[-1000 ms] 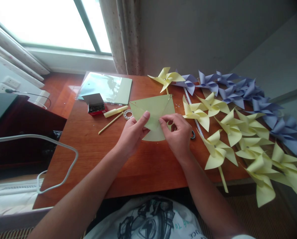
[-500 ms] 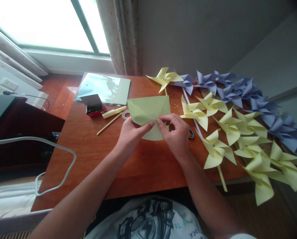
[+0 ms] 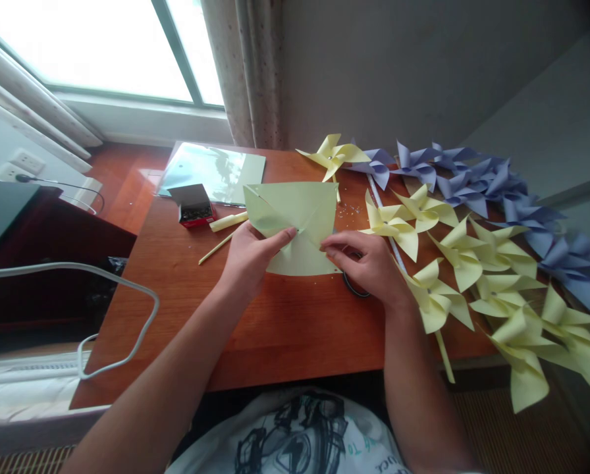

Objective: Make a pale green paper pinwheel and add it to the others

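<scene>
The yellow paper square (image 3: pixel 295 217) is pinched near its middle by the left hand (image 3: pixel 248 257) fingers. The right hand (image 3: pixel 367 266) fingers are curled at its right edge, over scissors (image 3: pixel 351 284). Paper sits mid-tabletop (image 3: pixel 285 329), w/ yellow pinwheels (image 3: pixel 448 263) beside.

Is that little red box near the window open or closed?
Open. The red box on the table has its lid flap standing up, and small dark bits show inside; what they are cannot be told.

one pale green paper sheet (image 3: pixel 295 217), two hands, one red box (image 3: pixel 193 205), about eight yellow pinwheels (image 3: pixel 443 247), several purple pinwheels (image 3: pixel 477 181)
</scene>
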`<state>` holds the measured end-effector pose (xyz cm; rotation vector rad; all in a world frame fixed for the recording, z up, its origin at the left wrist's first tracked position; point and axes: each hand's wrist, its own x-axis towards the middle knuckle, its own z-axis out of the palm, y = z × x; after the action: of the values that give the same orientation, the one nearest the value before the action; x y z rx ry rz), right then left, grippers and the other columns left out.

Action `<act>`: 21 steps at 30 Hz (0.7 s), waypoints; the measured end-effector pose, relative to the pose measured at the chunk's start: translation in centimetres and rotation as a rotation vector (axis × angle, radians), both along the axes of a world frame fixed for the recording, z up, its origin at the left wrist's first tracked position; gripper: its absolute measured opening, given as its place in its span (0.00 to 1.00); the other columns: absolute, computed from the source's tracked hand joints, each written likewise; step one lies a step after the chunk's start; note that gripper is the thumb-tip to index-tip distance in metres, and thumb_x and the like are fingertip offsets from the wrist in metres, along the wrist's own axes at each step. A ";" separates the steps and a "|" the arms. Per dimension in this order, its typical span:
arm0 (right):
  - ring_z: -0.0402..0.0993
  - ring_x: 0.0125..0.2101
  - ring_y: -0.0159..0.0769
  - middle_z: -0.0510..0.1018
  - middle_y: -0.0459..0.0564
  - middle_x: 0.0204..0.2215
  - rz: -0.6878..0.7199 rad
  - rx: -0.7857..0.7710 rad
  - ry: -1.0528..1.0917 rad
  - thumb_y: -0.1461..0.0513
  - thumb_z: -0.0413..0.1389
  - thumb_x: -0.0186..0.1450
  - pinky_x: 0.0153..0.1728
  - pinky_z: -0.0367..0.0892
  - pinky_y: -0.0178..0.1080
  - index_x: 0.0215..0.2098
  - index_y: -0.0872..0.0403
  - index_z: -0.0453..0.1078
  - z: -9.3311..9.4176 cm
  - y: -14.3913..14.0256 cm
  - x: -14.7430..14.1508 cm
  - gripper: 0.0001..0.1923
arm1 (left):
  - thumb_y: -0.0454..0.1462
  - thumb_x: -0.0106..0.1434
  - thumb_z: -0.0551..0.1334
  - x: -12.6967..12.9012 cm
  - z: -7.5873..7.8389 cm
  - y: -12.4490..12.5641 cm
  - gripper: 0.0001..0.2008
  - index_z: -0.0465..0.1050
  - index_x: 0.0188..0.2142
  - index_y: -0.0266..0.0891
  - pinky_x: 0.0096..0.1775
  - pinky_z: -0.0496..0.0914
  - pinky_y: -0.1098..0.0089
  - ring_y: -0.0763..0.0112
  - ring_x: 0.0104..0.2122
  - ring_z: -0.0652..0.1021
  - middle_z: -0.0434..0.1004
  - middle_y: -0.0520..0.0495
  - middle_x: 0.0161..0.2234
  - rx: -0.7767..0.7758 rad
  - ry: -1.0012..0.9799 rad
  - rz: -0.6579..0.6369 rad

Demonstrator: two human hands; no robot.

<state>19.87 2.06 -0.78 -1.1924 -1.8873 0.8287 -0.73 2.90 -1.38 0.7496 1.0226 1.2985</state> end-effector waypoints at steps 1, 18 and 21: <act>0.81 0.36 0.37 0.85 0.49 0.37 0.013 -0.038 0.023 0.66 0.61 0.67 0.35 0.74 0.36 0.42 0.52 0.80 0.0 -0.1 0.1 0.07 | 0.37 0.49 0.78 -0.1 0.0 0.0 0.18 0.83 0.40 0.34 0.42 0.77 0.66 0.59 0.39 0.84 0.86 0.41 0.40 0.002 0.000 0.005; 0.72 0.28 0.32 0.79 0.46 0.29 0.168 0.025 0.021 0.59 0.63 0.67 0.30 0.68 0.36 0.32 0.52 0.78 0.3 -0.4 -0.9 0.07 | 0.40 0.45 0.79 0.2 -0.5 -0.2 0.18 0.82 0.35 0.36 0.36 0.75 0.67 0.61 0.33 0.82 0.87 0.44 0.36 -0.002 0.102 -0.016; 0.71 0.28 0.32 0.78 0.46 0.29 0.127 0.054 0.005 0.59 0.62 0.68 0.31 0.67 0.36 0.32 0.52 0.77 0.1 -0.5 -1.2 0.07 | 0.40 0.45 0.79 0.4 -0.6 -0.3 0.18 0.82 0.35 0.36 0.36 0.75 0.67 0.61 0.33 0.82 0.86 0.44 0.36 -0.008 0.098 -0.030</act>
<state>18.71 1.59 -0.68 -1.0450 -1.9850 0.8427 -0.37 2.63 -1.96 0.8260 1.0905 1.2407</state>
